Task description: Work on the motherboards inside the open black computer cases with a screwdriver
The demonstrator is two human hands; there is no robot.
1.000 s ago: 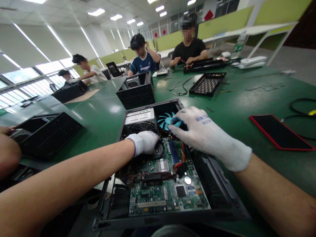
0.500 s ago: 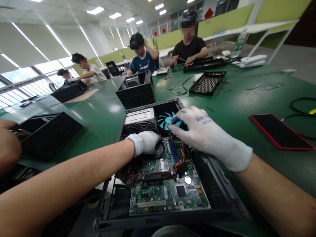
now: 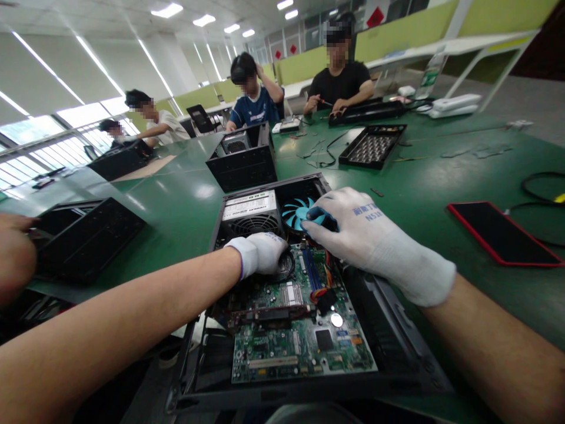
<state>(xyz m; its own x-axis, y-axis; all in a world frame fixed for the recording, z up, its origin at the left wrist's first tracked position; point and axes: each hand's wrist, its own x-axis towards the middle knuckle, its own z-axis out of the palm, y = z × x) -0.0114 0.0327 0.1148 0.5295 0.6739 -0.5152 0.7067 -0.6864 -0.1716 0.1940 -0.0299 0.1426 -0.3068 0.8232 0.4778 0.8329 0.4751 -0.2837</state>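
An open computer case [image 3: 399, 347] lies in front of me, with a green motherboard [image 3: 304, 347] inside. At its far end sit a power supply [image 3: 249, 213] and a cooling fan [image 3: 293, 213] with light-blue blades. My right hand [image 3: 353, 227], in a white glove with dark fingertips, is closed with thumb and fingers on the right side of the fan. My left hand [image 3: 261, 253], also gloved, reaches in just below the power supply. It is curled beside a dark round part [image 3: 286, 268] at the motherboard's far left; its fingertips are hidden.
Another open case [image 3: 242, 165] stands beyond mine, and a further one [image 3: 95, 235] lies left beside another person's hand [image 3: 15, 253]. A red-edged phone [image 3: 507, 234] lies right. A black perforated panel [image 3: 373, 147] sits farther back. Several people work around the green table [image 3: 441, 182].
The view has shifted very slightly. Both my hands stay in nearly the same places, the right one on the fan and the left one beside the dark round part.
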